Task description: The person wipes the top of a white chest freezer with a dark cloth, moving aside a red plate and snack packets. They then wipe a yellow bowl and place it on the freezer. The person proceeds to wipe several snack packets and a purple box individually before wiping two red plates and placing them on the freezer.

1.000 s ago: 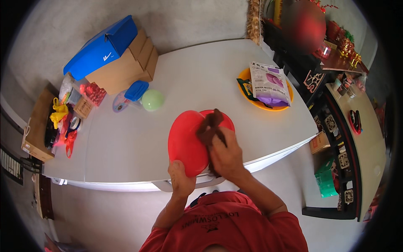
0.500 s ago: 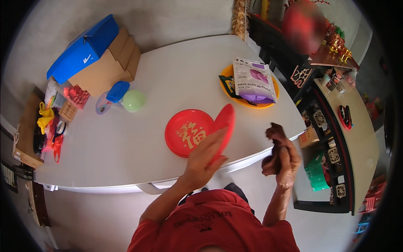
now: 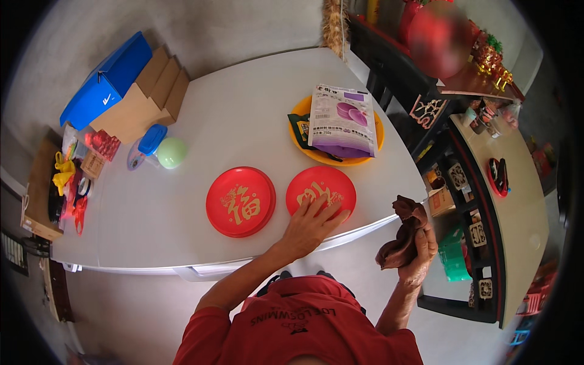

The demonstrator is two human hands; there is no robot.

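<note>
My left hand lies with its fingers stretched out across the near part of a red round plate, which rests flat on the table and bears a gold pattern. To its left sit more red plates, at least two of them stacked, with gold decoration on the top one. Off the table's right front edge, my right hand is closed round a crumpled brown cloth, whose folds stick out above and to the left of the fingers.
Beyond the plates, a yellow bowl holds a white-and-purple packet. A pale green ball-like object and a blue-lidded container stand left on the white table. Boxes are behind them; a dark shelf unit is at right.
My left hand has lowered the tilted red plate flat onto the table, right of the other plates, and its fingers have spread. My right hand still holds the brown cloth. The view has shifted slightly.
</note>
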